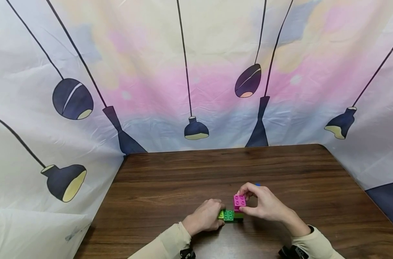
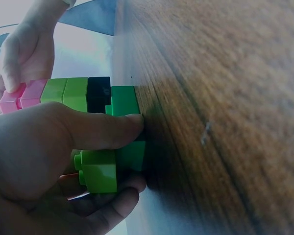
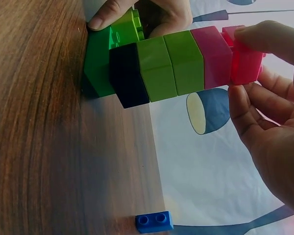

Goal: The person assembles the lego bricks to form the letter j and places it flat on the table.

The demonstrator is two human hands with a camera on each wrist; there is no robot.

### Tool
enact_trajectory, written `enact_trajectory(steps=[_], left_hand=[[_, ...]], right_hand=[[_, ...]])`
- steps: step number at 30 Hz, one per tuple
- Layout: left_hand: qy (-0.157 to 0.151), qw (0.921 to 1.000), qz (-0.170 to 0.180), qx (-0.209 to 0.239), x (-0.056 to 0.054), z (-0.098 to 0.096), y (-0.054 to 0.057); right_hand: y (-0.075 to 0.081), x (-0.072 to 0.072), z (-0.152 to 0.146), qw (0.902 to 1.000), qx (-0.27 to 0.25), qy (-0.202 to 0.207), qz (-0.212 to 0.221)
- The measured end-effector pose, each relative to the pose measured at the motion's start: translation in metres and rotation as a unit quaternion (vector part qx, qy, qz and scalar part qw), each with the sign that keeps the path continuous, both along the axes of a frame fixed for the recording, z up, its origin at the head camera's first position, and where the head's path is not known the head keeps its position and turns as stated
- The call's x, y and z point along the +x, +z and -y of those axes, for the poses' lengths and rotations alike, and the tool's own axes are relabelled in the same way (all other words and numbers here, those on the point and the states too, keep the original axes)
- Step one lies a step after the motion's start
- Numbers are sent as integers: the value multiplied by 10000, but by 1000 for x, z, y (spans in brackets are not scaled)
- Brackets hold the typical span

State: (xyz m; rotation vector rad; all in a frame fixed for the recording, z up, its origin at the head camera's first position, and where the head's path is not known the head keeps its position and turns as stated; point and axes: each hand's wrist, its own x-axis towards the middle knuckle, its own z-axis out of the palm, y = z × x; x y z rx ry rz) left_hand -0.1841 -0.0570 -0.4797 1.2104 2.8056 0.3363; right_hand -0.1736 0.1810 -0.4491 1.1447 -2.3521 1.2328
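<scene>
My left hand (image 1: 205,215) grips the low end of a toy-brick build, its thumb along the green base brick (image 3: 99,63). A lime brick (image 2: 100,171) sits on that end, between thumb and fingers. From the other end rises a stack: a black brick (image 3: 130,76), two lime bricks (image 3: 170,64) and a dark pink brick (image 3: 211,58). My right hand (image 1: 264,203) pinches a brighter pink brick (image 3: 247,64) between thumb and fingers at the stack's top. Studs show in a narrow gap between the two pink bricks, and the upper one looks slightly tilted.
A small blue brick (image 3: 154,222) lies on the wooden table (image 1: 170,180) beyond my right hand, mostly hidden by it in the head view. A cloth printed with lamps (image 1: 196,72) hangs behind the table and along its sides.
</scene>
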Motion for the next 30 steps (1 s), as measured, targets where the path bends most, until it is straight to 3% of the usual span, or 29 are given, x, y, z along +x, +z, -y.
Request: enact_trajectory(steps=[30], left_hand=[[-56,9999,-63,90,1,1,1]], right_hand=[[-4,-1,-2,9990,275,233,-267]])
